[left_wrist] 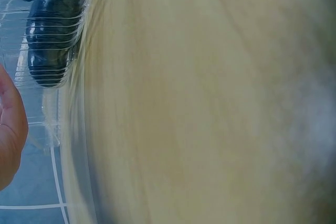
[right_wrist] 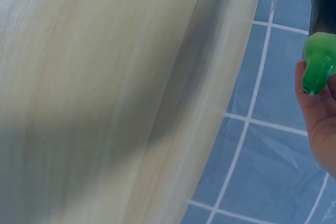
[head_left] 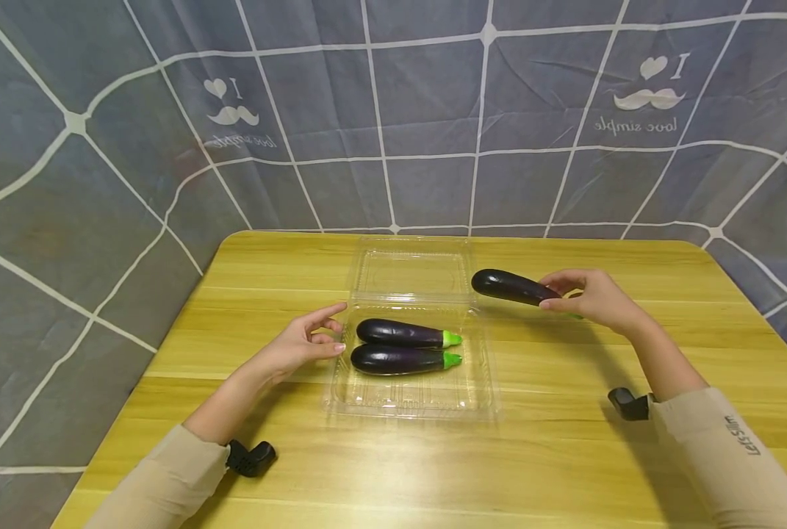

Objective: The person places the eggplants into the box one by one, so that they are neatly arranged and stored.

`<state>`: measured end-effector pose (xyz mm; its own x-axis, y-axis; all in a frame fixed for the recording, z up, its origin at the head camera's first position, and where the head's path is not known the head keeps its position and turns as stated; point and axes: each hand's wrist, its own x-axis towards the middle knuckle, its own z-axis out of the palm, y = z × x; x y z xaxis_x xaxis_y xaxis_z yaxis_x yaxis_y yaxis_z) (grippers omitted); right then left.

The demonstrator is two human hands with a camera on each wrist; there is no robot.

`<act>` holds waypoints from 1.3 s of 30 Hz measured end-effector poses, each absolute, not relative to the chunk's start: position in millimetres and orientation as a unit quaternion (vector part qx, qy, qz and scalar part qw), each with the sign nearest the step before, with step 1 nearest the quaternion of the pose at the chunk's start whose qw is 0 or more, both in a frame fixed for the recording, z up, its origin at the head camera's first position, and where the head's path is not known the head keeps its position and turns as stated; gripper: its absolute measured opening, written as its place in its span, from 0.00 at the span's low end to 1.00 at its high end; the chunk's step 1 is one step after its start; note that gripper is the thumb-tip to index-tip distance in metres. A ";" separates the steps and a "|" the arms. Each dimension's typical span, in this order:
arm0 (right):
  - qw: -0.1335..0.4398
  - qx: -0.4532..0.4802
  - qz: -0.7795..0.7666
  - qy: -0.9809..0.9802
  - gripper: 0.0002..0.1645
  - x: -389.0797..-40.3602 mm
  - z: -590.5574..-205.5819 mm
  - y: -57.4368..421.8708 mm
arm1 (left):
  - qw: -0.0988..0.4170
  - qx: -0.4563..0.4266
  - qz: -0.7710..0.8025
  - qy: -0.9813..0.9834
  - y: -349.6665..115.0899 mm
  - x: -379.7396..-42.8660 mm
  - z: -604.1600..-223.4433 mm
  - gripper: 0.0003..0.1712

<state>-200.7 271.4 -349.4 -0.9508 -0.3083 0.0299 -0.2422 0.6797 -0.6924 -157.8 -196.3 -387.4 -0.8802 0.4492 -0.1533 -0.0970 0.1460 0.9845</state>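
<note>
My right hand (head_left: 588, 297) pinches a dark purple eggplant (head_left: 508, 286) near its green stem end, holding it above the table to the right of a clear plastic clamshell box (head_left: 406, 404). In the right wrist view the green cap (right_wrist: 319, 64) shows beside the fingers. Two more eggplants lie side by side in the box: an upper one (head_left: 396, 333) and a lower one (head_left: 396, 360), both with green stems pointing right. My left hand (head_left: 300, 342) is at the box's left edge, fingers loosely bent and spread, fingertips right at the rim.
The box's transparent lid (head_left: 413, 272) lies folded back toward the far edge of the wooden table (head_left: 393, 477). Behind the table hangs a grey curtain (head_left: 426, 110) with white grid lines. Each sleeve cuff has a black wrist camera, such as the left one (head_left: 250, 458).
</note>
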 end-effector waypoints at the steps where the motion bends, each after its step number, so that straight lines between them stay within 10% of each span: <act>1: 0.045 -0.151 -0.372 0.915 0.27 -200.5 -349.1 271.0 | 0.213 0.121 0.642 0.727 -196.2 -157.5 -387.2 0.44; 39: 0.047 -0.219 -0.381 0.897 0.23 -187.3 -328.4 234.8 | 0.220 0.114 0.643 0.725 -196.3 -157.8 -384.2 0.44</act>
<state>-187.3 234.8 -328.4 -0.8993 -0.4294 0.0834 -0.3580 0.6130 -0.7043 -157.8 -196.3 -384.2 -0.8774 0.4481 -0.1715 -0.1167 0.1476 0.9821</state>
